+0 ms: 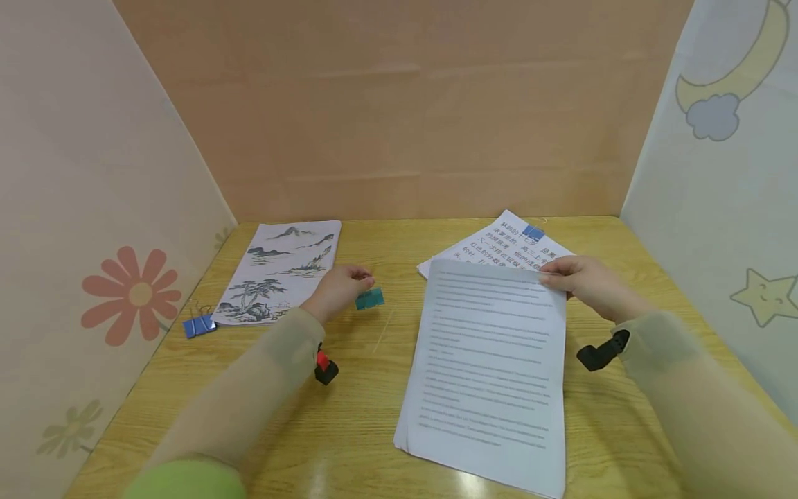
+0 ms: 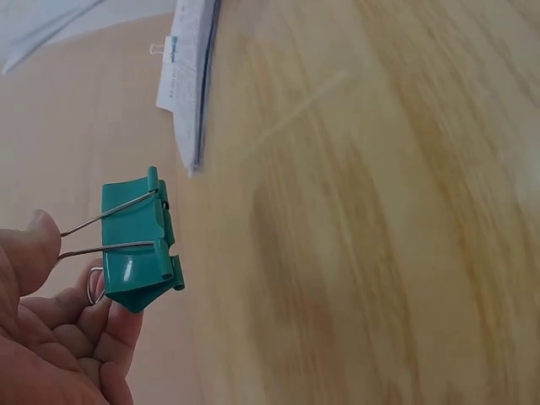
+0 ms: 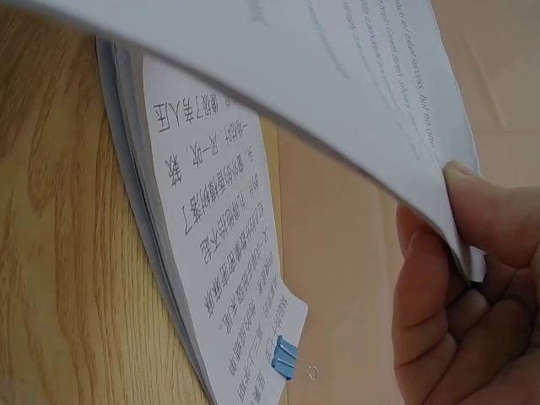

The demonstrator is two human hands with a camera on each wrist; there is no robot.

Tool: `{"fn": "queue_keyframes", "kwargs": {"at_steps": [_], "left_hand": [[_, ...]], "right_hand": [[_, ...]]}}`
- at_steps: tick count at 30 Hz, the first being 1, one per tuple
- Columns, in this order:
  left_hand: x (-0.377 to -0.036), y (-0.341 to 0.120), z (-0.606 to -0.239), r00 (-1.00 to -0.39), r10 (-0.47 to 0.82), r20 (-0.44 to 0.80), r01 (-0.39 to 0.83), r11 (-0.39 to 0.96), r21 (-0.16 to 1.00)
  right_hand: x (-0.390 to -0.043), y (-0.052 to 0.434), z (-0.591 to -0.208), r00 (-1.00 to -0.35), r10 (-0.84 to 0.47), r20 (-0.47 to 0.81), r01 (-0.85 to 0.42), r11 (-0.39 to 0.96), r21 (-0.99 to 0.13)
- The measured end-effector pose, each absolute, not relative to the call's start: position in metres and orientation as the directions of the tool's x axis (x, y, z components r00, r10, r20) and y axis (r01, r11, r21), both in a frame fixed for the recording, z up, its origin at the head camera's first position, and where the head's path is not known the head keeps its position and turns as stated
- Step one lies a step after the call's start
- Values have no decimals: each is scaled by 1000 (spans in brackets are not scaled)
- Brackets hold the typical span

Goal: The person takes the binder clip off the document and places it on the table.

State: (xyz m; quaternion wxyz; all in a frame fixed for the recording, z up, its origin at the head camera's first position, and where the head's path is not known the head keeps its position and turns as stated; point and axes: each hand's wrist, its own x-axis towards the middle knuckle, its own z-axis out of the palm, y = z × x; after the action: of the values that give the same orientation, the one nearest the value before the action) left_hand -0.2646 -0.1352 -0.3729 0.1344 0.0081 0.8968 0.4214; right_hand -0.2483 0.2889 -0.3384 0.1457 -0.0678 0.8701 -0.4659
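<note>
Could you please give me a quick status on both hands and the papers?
Left hand pinches teal binder clip. Right hand grips printed stack at its far corner. Nothing between clip and stack.

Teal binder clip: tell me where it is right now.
In the head view the teal binder clip is left of centre, pinched by the left hand, between the landscape print and the text stack.

Glossy teal metal binder clip (image 2: 139, 240), matt paper sheets (image 1: 492, 360), smooth varnished wooden table (image 1: 349, 416).

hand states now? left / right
Left hand: pinches the wire handles of a teal metal binder clip.
Right hand: grips the far corner of a white printed paper stack.
</note>
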Motion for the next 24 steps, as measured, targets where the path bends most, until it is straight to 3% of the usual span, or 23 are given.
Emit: {"fn": "queue_keyframes", "kwargs": {"at_steps": [13, 24], "left_hand": [[-278, -140, -384, -961, 89, -263, -130, 691, 711], [-287, -147, -391, -958, 74, -278, -151, 692, 706]], "right_hand": [[-236, 359, -344, -965, -202, -166, 23, 569, -822], [-227, 432, -352, -967, -94, -238, 123, 644, -755]]}}
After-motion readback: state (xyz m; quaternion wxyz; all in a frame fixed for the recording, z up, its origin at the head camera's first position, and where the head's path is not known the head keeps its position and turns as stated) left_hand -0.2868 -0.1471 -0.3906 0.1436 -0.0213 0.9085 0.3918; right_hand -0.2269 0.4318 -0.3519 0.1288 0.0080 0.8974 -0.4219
